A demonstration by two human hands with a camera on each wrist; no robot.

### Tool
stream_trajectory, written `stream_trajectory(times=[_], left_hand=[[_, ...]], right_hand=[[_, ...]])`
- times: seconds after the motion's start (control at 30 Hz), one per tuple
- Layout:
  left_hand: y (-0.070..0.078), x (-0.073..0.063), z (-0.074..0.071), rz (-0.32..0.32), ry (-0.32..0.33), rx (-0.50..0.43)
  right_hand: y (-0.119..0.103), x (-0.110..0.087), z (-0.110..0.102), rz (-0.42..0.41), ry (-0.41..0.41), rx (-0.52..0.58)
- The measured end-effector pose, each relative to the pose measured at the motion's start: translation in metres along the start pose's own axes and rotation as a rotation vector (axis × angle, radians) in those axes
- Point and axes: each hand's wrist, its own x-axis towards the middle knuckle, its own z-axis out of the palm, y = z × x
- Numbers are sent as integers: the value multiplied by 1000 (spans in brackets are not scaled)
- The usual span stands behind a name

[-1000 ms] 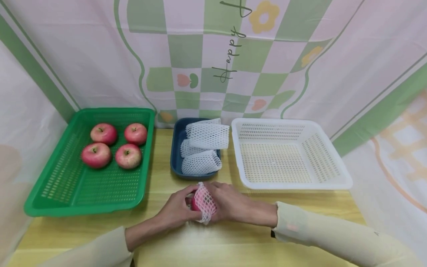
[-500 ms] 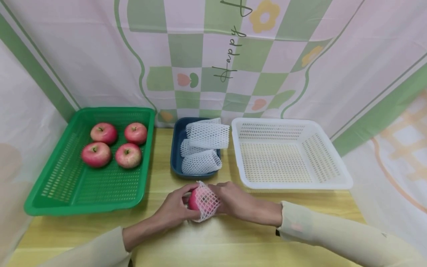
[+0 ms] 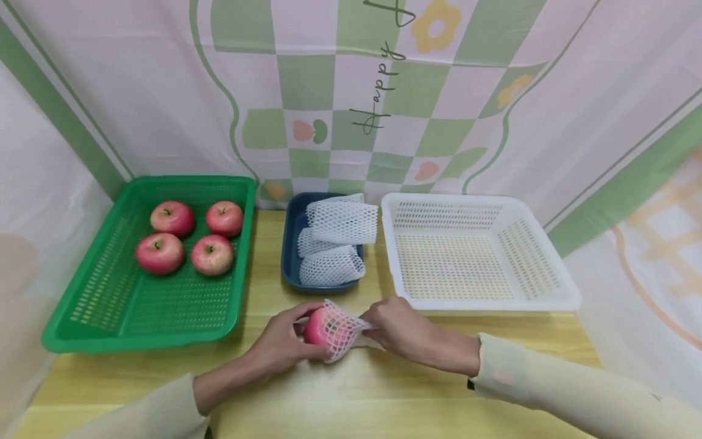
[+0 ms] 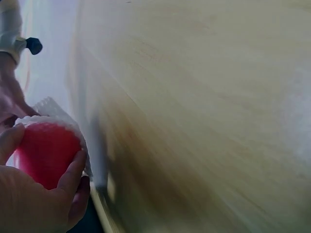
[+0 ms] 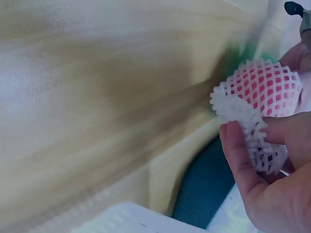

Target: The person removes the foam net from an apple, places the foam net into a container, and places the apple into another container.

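Observation:
My left hand (image 3: pixel 280 338) grips a red apple (image 3: pixel 315 328), thumb and fingers curled round its left side. A white foam net sleeve (image 3: pixel 339 332) covers the apple's right part. My right hand (image 3: pixel 403 329) pinches the loose end of that sleeve, to the right of the apple. In the left wrist view the bare red side of the apple (image 4: pixel 46 150) shows between thumb and fingers, with the net's edge along its far side. From the right wrist, the net (image 5: pixel 265 90) is stretched over the apple and bunched between thumb and fingers.
At the left, a green basket (image 3: pixel 241 292) holds several apples (image 3: pixel 212 255). Behind my hands stands a small dark blue tray (image 3: pixel 290 262) with several foam net sleeves (image 3: pixel 342 222). A white basket (image 3: pixel 392 268) is at the right on the wooden table (image 3: pixel 307 402).
My right hand has moved right, off the apple's side, drawing the net's end out with it. The left hand keeps its grip on the apple and has shifted slightly left.

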Motion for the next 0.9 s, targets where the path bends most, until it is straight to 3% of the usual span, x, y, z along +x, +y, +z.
stream_trajectory(times=[0.37, 0.6, 0.77, 0.9], left_hand=[[2, -9, -8, -52, 31, 39], [1, -17, -15, -18, 17, 47], [3, -23, -19, -3, 13, 114], [8, -30, -22, 23, 2, 117]], right_hand=[[-3, -7, -34, -14, 75, -70], [-7, 1, -62, -42, 119, -105], [-11, 13, -81, -84, 140, -133], [-17, 26, -94, -130, 154, -155]])
